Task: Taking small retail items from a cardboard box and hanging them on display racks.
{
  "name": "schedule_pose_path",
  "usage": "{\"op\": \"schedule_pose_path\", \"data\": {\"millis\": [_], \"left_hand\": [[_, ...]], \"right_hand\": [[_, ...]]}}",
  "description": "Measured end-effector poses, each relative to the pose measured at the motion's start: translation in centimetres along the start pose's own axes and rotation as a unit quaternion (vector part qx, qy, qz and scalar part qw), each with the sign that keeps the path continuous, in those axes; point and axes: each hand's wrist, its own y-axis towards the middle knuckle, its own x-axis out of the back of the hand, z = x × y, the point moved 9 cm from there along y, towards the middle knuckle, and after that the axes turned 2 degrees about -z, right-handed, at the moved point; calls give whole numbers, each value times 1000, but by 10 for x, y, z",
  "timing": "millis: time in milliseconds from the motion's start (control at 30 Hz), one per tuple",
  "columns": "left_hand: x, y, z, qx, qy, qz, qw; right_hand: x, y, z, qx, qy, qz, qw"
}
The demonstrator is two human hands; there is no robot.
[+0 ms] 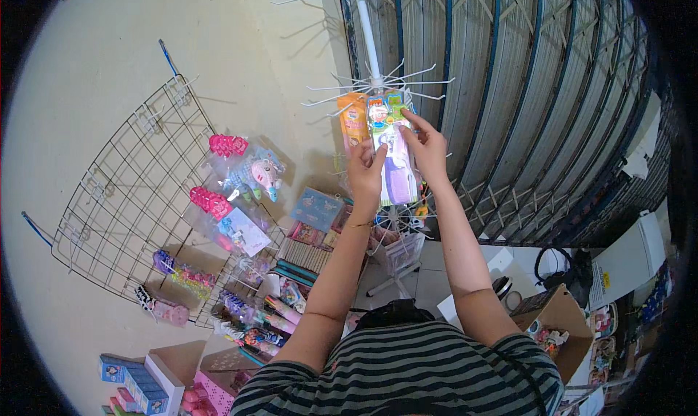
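Just under the prongs of a white spinning display rack (376,82) is a clear blister pack (396,172) with a green and white card and a long purple item inside. My left hand (367,175) grips its left edge, with the thumb across the front. On the upper right edge, my right hand (427,151) pinches the pack between thumb and fingers. Whether the pack hangs from a prong cannot be made out. An orange package (353,122) hangs right beside it on the left, partly behind my left hand.
A black wire grid (123,176) on the left wall carries bagged plush toys (258,176) and pink packs. Boxes of stationery (302,256) stand below. A folding metal gate (509,89) rises behind the rack. At the right sits an open cardboard box (560,318).
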Motion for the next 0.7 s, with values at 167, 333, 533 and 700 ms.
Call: {"op": "schedule_pose_path", "data": {"millis": [167, 333, 533, 700], "left_hand": [[13, 21, 29, -8, 38, -16, 999], [25, 42, 52, 7, 90, -10, 996], [41, 36, 66, -20, 80, -12, 997], [73, 5, 100, 23, 130, -2, 991]], "right_hand": [[-7, 13, -9, 29, -11, -24, 999], [-13, 24, -20, 42, -3, -60, 997], [-15, 21, -26, 32, 1, -80, 996], [-6, -7, -55, -16, 48, -71, 996]]}}
